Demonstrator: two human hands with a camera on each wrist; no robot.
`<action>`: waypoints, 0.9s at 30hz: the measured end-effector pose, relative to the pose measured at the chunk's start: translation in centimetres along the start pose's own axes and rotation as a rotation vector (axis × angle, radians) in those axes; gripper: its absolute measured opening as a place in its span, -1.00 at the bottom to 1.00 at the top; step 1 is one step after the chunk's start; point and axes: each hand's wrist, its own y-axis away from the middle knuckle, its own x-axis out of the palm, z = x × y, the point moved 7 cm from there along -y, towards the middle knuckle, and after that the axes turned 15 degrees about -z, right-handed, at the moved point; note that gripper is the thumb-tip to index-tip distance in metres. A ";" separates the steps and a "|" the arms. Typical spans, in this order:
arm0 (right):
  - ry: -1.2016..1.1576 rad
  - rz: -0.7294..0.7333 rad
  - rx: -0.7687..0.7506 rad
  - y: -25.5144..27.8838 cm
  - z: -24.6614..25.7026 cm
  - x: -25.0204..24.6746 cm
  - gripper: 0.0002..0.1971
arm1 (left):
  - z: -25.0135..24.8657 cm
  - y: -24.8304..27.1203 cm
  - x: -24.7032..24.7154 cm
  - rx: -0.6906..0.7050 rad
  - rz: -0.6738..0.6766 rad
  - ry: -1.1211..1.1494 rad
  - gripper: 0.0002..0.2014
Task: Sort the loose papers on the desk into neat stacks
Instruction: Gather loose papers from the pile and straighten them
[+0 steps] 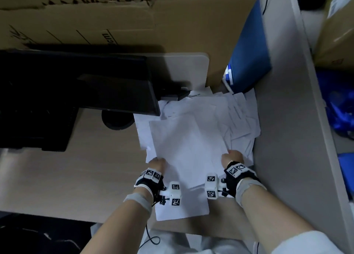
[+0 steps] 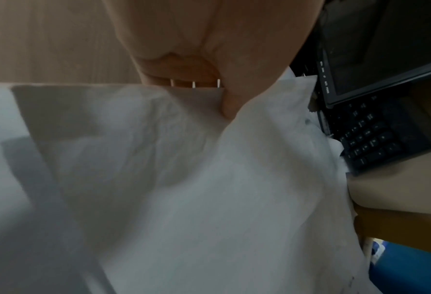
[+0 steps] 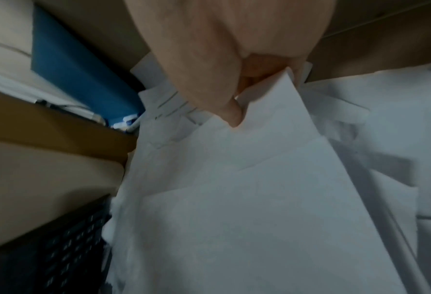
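Between left hand and right hand, gripped paper sheets

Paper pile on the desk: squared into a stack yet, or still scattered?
Still scattered. The sheets overlap at mixed angles; both the left hand and the right hand grip the top bundle.

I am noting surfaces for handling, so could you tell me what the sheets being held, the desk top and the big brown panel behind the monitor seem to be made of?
Sheets: thin white paper, matte; they crease and bend where the left hand and right hand grip them.
Desk top: pale wood-grain, probably laminate, smooth.
Brown panel: corrugated cardboard, matte, with a ragged torn top edge and printing.
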 end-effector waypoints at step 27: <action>-0.006 0.096 0.132 7.8 -0.1 4.7 -0.65 | -2.0 -4.7 0.5 0.065 0.285 0.092 -0.10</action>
